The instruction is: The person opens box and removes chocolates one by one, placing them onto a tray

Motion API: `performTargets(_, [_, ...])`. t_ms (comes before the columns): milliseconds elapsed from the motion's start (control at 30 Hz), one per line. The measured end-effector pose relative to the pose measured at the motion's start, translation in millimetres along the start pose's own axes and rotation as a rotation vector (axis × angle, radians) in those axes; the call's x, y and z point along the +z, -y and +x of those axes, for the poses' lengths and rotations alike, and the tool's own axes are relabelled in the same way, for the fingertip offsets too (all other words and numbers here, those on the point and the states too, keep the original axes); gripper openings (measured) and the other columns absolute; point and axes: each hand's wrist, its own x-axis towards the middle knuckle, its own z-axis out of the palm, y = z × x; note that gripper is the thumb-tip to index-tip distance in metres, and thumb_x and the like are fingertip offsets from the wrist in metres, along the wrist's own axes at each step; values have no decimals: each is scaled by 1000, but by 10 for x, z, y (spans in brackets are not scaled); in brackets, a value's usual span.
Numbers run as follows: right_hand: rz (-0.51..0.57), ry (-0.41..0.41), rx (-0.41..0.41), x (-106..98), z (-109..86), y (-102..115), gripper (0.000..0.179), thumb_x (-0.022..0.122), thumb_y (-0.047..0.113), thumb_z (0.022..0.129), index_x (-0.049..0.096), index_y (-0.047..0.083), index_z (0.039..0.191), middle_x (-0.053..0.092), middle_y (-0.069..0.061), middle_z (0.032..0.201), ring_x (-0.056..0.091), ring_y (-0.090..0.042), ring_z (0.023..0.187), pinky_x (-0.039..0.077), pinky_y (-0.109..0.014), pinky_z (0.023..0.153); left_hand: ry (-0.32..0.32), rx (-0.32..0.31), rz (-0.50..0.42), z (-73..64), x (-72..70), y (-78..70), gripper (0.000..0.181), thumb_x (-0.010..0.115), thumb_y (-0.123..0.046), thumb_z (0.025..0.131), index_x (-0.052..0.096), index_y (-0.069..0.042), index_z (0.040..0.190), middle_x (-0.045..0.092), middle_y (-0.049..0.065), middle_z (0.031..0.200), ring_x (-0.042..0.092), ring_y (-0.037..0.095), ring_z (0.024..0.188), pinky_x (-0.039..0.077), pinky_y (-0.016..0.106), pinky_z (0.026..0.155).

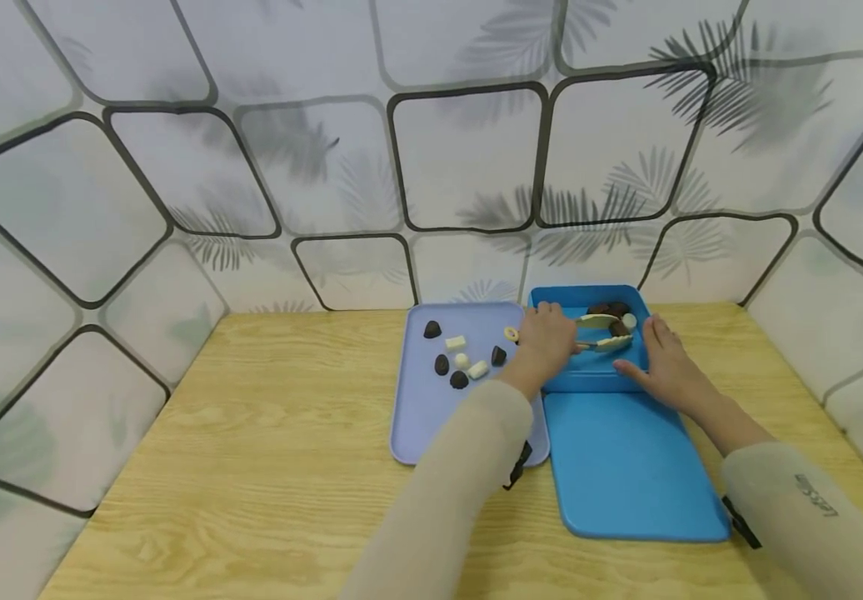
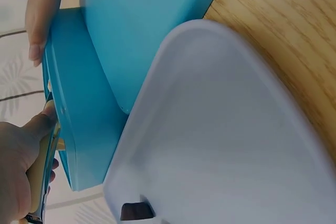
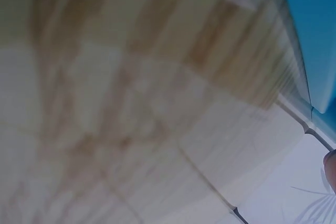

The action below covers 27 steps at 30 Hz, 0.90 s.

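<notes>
My left hand [image 1: 547, 340] grips tongs [image 1: 613, 342] over a blue box [image 1: 589, 382]; in the left wrist view the handle of the tongs [image 2: 38, 174] lies along the palm. Their cream tips are inside the box, on either side of a brown chocolate-like piece [image 1: 618, 328]; whether they squeeze it I cannot tell. More brown pieces [image 1: 616, 309] and a white one [image 1: 630, 321] lie in the far right part of the box. My right hand [image 1: 667, 367] rests against the box's right wall, fingers extended and thumb at the near rim.
Left of the box lies a lavender tray [image 1: 427, 429] with several dark pieces [image 1: 459, 380] and white pieces [image 1: 479, 369]. A flat blue lid [image 1: 634, 467] lies in front of the box. Patterned cloth [image 1: 469, 158] stands behind the wooden table [image 1: 274, 433].
</notes>
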Motion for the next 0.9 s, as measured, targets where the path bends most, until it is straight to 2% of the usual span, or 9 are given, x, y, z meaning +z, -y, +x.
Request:
performTargets(233, [10, 7, 10, -14, -11, -10, 99, 49, 53, 93, 1, -18, 142, 0, -41, 147, 2, -57, 135, 11, -65, 107, -10, 19, -26, -46, 18, 102, 48, 41, -60, 92, 64, -26, 117, 53, -4, 111, 48, 11, 102, 44, 26, 91])
performTargets(467, [-5, 23, 26, 0, 3, -8, 100, 50, 53, 93, -1, -16, 143, -1, -39, 149, 2, -55, 137, 10, -65, 108, -64, -18, -80, -119, 9, 254, 53, 40, -61, 92, 63, -23, 121, 55, -3, 116, 49, 13, 108, 45, 27, 93])
performTargets(633, [-4, 33, 28, 6, 13, 7, 100, 50, 54, 93, -1, -16, 144, -2, -39, 149, 1, -54, 137, 10, -65, 108, -74, -24, -111, -180, 1, 358, 58, 41, -62, 91, 61, -20, 124, 55, 0, 122, 49, 15, 112, 44, 28, 95])
performTargets(767, [-5, 34, 36, 2, 11, 9, 100, 49, 53, 93, -2, -16, 144, -2, -38, 149, 1, -54, 137, 11, -66, 107, -110, 0, -123, -249, -25, 443, 60, 42, -62, 91, 61, -17, 126, 56, 2, 124, 51, 17, 116, 45, 28, 96])
performTargets(900, [-3, 38, 44, -15, 4, 10, 100, 49, 53, 93, -2, -16, 144, -2, -39, 149, 0, -55, 137, 11, -66, 107, -166, 39, -145, -331, -9, 555, 62, 41, -61, 91, 61, -14, 126, 59, 4, 119, 55, 16, 111, 47, 26, 92])
